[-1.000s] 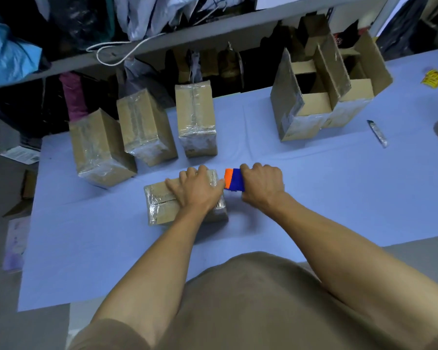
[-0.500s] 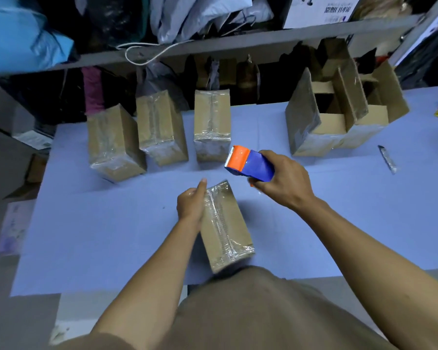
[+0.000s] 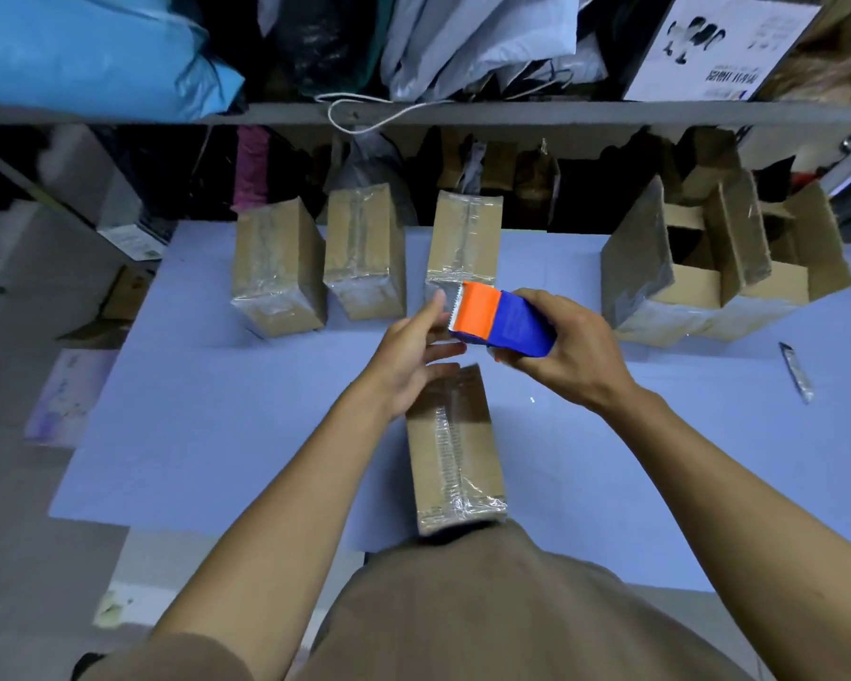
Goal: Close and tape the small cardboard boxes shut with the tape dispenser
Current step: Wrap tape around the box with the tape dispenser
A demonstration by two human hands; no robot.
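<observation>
A small closed cardboard box (image 3: 455, 454) lies lengthwise on the blue table (image 3: 217, 415) in front of me, a strip of clear tape running along its top. My right hand (image 3: 568, 351) grips the blue and orange tape dispenser (image 3: 499, 319) above the box's far end. My left hand (image 3: 413, 356) is raised beside the dispenser's orange toothed end, fingers reaching to the tape there. Neither hand touches the box.
Three taped boxes (image 3: 364, 253) stand in a row at the table's back edge. Open cardboard boxes (image 3: 708, 267) sit at the back right. A utility knife (image 3: 797, 373) lies at the right. A cluttered shelf (image 3: 413, 113) runs overhead behind the table.
The box was turned from crosswise to lengthwise toward me. My left hand left the box and rose to the dispenser, which my right hand lifted off the box.
</observation>
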